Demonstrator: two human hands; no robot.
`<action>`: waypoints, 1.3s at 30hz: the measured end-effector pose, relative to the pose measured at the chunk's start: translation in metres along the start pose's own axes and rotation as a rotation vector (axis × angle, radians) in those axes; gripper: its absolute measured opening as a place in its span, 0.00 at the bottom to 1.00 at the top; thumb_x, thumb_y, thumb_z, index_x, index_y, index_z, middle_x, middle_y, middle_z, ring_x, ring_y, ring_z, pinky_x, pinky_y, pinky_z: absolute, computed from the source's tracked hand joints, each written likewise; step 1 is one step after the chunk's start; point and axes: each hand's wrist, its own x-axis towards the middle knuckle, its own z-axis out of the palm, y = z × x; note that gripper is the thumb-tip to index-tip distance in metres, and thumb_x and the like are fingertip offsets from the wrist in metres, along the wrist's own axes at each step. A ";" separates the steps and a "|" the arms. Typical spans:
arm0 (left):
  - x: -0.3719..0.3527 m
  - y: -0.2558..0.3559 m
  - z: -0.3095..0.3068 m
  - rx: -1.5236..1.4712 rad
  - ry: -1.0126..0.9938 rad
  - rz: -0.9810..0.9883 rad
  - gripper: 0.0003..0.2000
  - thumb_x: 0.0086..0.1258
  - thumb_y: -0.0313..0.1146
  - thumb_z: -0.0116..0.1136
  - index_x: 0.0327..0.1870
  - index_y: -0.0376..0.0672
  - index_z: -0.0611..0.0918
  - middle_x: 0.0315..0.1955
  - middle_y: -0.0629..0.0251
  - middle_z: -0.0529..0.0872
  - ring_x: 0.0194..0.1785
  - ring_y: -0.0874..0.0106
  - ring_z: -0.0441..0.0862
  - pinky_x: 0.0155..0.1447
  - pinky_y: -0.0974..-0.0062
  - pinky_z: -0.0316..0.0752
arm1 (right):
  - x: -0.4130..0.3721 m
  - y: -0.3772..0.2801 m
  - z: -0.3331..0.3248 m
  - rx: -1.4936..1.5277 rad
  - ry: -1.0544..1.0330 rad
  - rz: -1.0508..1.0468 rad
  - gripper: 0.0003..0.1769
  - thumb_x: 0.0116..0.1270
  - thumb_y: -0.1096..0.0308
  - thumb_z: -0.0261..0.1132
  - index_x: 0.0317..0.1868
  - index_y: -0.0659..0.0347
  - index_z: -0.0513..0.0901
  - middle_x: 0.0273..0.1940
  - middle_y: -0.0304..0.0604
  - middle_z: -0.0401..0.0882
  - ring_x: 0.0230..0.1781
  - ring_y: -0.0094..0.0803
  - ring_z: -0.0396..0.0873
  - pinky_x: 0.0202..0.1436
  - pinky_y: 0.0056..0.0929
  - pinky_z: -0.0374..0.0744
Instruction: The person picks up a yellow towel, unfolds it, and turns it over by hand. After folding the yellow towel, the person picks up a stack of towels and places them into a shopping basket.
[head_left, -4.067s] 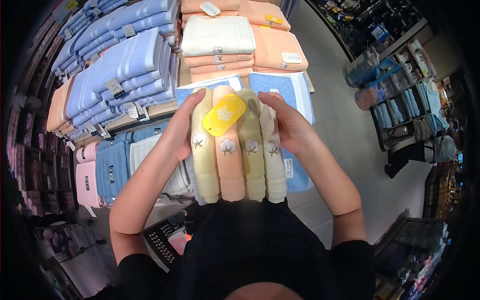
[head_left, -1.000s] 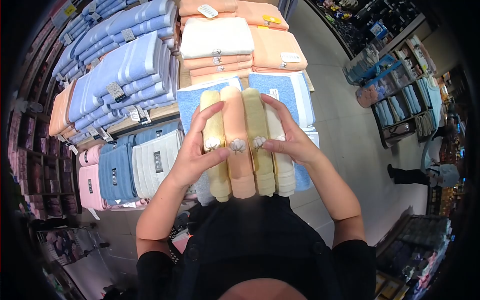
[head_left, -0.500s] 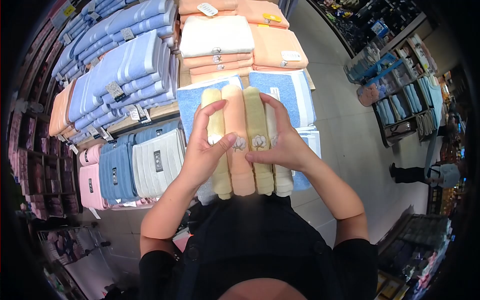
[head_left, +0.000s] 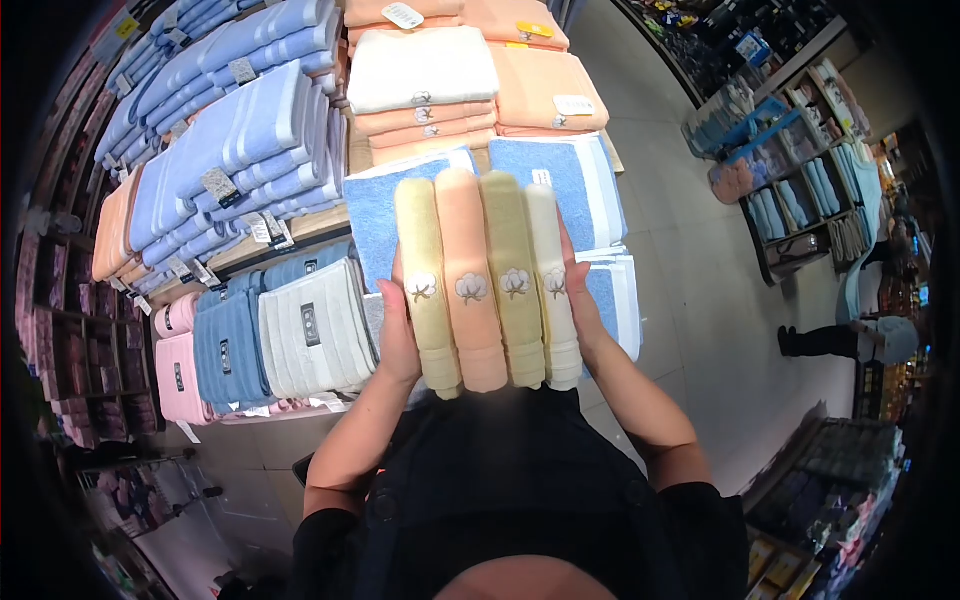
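Observation:
A row of folded towels stands on edge in front of my chest: a yellow-green towel (head_left: 425,325), a peach towel (head_left: 470,330), an olive-green towel (head_left: 515,330) and a white towel (head_left: 558,335). Each bears an embroidered cotton flower. My left hand (head_left: 398,335) presses the yellow-green side, thumb upright along it, its other fingers hidden behind. From the opposite side, my right hand (head_left: 585,315) squeezes against the white towel, with most of its fingers also out of sight. The bundle is held between both palms.
Beyond the bundle lie blue towels (head_left: 545,205) with white borders. Peach towels (head_left: 550,85) and a white folded towel (head_left: 425,65) are stacked behind. Striped blue towels (head_left: 245,125) and grey-white towels (head_left: 315,340) fill the left display. A person (head_left: 870,342) stands in the right aisle.
Both hands have slid from the front and top of the towels to the outer sides of the row. The white towel and the embroidered flowers are now uncovered.

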 end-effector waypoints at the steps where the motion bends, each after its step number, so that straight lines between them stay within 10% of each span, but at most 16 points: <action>1: 0.002 -0.001 -0.002 -0.025 0.024 -0.014 0.31 0.75 0.55 0.26 0.71 0.42 0.52 0.67 0.59 0.61 0.68 0.66 0.61 0.69 0.67 0.57 | 0.005 0.004 -0.002 0.033 -0.003 0.004 0.51 0.64 0.30 0.42 0.74 0.58 0.38 0.74 0.44 0.37 0.74 0.35 0.40 0.74 0.35 0.44; 5: 0.017 0.007 -0.011 -0.052 0.082 -0.019 0.28 0.76 0.49 0.31 0.70 0.41 0.55 0.64 0.59 0.65 0.65 0.67 0.66 0.68 0.69 0.60 | 0.013 -0.004 0.008 0.051 0.019 -0.035 0.50 0.65 0.31 0.44 0.73 0.61 0.40 0.74 0.47 0.40 0.74 0.36 0.41 0.74 0.35 0.45; 14: 0.025 0.041 0.015 0.132 0.195 -0.093 0.28 0.65 0.25 0.54 0.67 0.38 0.60 0.57 0.59 0.73 0.58 0.71 0.73 0.60 0.74 0.68 | 0.012 -0.049 0.027 0.024 0.144 0.138 0.41 0.62 0.77 0.55 0.72 0.66 0.43 0.68 0.50 0.56 0.67 0.35 0.59 0.69 0.29 0.57; 32: 0.038 0.042 0.032 0.407 0.114 0.035 0.42 0.60 0.22 0.59 0.72 0.39 0.45 0.62 0.51 0.65 0.63 0.66 0.68 0.64 0.71 0.64 | 0.039 -0.048 0.000 -0.542 0.263 0.192 0.40 0.59 0.78 0.54 0.71 0.65 0.48 0.53 0.53 0.75 0.51 0.35 0.74 0.56 0.28 0.71; 39: 0.035 0.044 0.032 0.345 0.152 0.024 0.41 0.60 0.20 0.57 0.72 0.39 0.46 0.62 0.52 0.66 0.62 0.67 0.68 0.63 0.72 0.66 | 0.038 -0.064 0.009 -0.331 0.312 0.183 0.42 0.58 0.81 0.51 0.72 0.63 0.43 0.52 0.52 0.75 0.44 0.25 0.76 0.43 0.19 0.74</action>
